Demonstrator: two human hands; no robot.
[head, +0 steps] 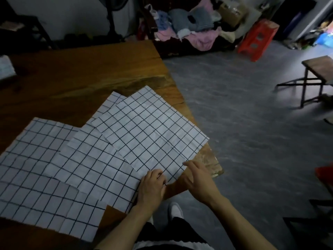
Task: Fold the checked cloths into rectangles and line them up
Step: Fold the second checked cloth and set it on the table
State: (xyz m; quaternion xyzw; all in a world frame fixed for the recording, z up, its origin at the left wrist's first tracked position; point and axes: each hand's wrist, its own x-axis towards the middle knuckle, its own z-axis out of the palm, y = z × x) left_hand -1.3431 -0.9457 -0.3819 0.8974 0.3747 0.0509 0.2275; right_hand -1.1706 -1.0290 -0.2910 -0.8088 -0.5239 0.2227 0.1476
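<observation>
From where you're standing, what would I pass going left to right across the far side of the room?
Dark fan stand → pile of clothes → cardboard box → red plastic stool → wooden stool.

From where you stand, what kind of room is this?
Probably a lived-in home room or small workroom, not a shop floor: a heap of loose clothes sits by the far wall, a red plastic stool stands on the bare grey floor, and checked cloths cover a wooden table.

A heap of clothes (pixel 191 27) lies far across the grey floor (pixel 243 123), with a red plastic stool (pixel 257 40) just right of it. A wooden stool (pixel 317 76) stands far right.
</observation>
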